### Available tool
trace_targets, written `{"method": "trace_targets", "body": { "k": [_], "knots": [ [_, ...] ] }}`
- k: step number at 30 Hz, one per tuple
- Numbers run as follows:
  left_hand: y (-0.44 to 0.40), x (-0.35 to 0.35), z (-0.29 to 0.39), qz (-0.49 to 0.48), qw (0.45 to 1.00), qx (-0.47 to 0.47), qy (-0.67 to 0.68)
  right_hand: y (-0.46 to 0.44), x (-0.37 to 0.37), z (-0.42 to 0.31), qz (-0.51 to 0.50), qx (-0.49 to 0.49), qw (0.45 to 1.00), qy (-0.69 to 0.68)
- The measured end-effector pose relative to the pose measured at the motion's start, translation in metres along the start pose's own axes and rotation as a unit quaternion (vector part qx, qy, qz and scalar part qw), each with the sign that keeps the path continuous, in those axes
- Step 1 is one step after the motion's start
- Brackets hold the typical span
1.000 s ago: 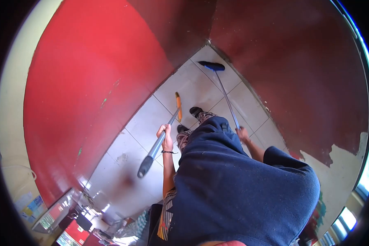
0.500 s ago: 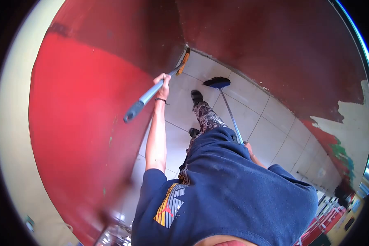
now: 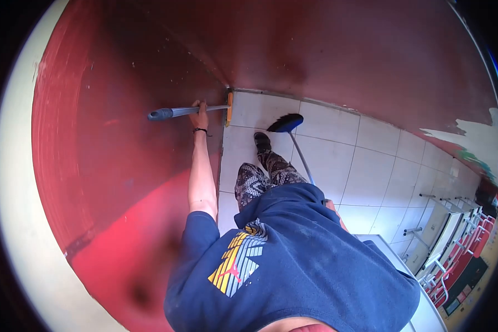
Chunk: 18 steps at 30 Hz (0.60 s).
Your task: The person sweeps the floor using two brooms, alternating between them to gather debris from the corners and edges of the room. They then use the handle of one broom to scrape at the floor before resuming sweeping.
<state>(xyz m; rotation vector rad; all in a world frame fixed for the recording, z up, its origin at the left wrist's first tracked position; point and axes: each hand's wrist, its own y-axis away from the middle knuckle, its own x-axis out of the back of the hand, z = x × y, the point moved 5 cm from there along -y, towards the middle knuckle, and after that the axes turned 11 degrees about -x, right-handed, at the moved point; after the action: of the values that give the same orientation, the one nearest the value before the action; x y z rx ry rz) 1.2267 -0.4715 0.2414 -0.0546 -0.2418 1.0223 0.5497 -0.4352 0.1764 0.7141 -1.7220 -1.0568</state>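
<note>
My left hand (image 3: 200,115) is closed around the grey pole of a long-handled tool with a narrow orange head (image 3: 229,109). The pole lies nearly level across the view. Its head is near the foot of the red wall at the corner; whether it is a brush or a squeegee I cannot make out. A broom (image 3: 287,123) with a blue head and dark bristles rests on the tiles ahead of my foot. Its thin handle runs back behind my shirt towards my right hand (image 3: 331,207), which is mostly hidden there; its fingers do not show clearly.
Dark red walls (image 3: 326,61) meet at a corner ahead, with peeling paint on the right. White tiles (image 3: 326,155) cover the floor. Metal-legged furniture (image 3: 440,232) is stacked at the lower right, and a pale flat panel (image 3: 426,310) shows beside my body.
The tool in my left hand has swung from a slant to nearly level. My view has turned, the corner now lies further left, and more stacked furniture shows on the right.
</note>
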Motion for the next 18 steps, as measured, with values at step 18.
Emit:
{"method": "trace_targets", "body": {
  "k": [18],
  "knots": [
    [-0.13, -0.054, -0.014, 0.04, 0.996, 0.07, -0.035, -0.038, 0.042, -0.128, -0.003, 0.122, 0.99, -0.074]
  ]
}}
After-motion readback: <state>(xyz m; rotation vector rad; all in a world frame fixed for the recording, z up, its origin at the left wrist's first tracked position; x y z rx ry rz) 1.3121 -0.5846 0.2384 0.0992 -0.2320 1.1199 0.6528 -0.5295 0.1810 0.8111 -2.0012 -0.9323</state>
